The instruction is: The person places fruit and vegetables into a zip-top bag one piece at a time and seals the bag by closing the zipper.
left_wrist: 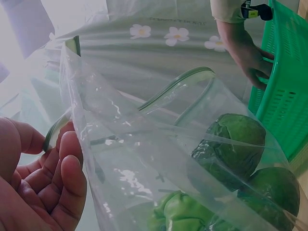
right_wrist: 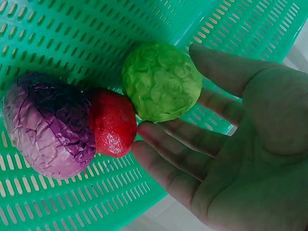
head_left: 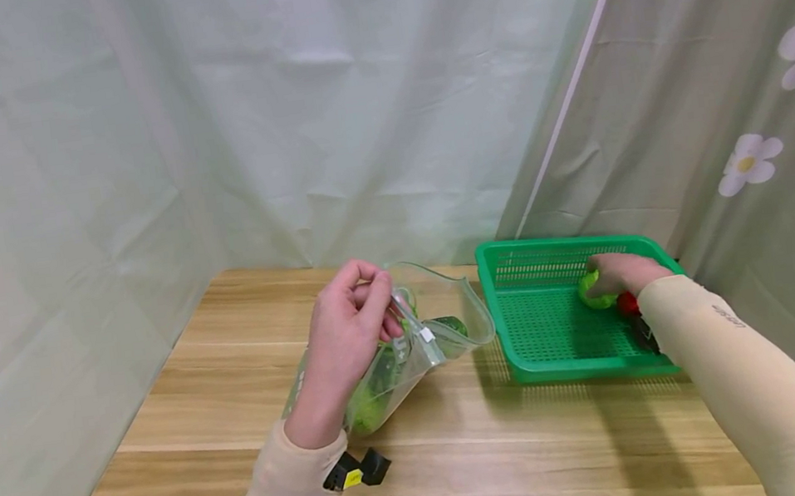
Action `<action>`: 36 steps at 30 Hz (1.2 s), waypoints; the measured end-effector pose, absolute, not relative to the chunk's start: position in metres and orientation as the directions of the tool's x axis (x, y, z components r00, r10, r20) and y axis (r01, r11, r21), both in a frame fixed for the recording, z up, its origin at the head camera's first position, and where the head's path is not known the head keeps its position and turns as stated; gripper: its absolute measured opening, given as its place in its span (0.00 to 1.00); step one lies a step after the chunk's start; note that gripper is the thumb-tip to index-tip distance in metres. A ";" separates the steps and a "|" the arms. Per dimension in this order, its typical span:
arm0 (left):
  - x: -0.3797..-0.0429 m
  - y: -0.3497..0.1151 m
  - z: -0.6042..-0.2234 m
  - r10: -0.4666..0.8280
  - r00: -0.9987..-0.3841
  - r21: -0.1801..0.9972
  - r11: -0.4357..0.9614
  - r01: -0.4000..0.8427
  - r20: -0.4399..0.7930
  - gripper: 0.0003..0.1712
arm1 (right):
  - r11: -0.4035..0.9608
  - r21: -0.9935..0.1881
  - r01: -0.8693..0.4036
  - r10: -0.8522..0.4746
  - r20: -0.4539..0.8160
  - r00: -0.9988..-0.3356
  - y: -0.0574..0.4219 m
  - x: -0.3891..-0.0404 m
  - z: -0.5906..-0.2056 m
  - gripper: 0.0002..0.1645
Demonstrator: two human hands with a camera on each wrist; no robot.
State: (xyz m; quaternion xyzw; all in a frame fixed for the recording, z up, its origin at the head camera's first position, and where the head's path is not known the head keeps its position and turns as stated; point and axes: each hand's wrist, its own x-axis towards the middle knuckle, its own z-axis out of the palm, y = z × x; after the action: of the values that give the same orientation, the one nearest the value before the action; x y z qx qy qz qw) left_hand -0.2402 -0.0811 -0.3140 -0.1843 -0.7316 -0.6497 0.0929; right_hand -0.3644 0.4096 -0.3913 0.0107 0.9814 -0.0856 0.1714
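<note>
My left hand [head_left: 348,330] pinches the rim of a clear zip bag [left_wrist: 130,149] between thumb and fingers; a white slider sits on the zip. The bag's mouth gapes toward the right. Inside it lie dark green vegetables [left_wrist: 236,144] and a lighter green pepper-like one [left_wrist: 183,211]. My right hand [right_wrist: 240,139] reaches into the green basket [head_left: 544,329], beside a light green bumpy ball-shaped vegetable [right_wrist: 161,82]. Its fingers are extended, with the thumb on one side of the ball and the fingers beneath it. A red tomato-like piece [right_wrist: 113,122] touches the ball.
A wrinkled purple vegetable [right_wrist: 50,125] lies beside the red piece in the basket. The basket stands at the right of the wooden table [head_left: 187,426], with the bag left of it. Pale curtains [head_left: 350,120] hang behind and along both sides.
</note>
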 end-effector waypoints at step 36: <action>-0.239 -0.081 -0.313 0.156 -0.918 0.920 0.091 0.381 0.365 0.11 | 0.979 -0.198 -0.051 -0.104 -0.270 -0.957 0.349 -0.320 -0.332 0.35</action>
State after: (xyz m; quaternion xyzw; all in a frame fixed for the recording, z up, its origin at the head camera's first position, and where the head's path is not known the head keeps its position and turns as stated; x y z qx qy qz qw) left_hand -0.2390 -0.0812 -0.3135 -0.1832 -0.7335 -0.6487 0.0869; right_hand -0.3204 0.3492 -0.3315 -0.0394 0.9847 -0.0951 0.1408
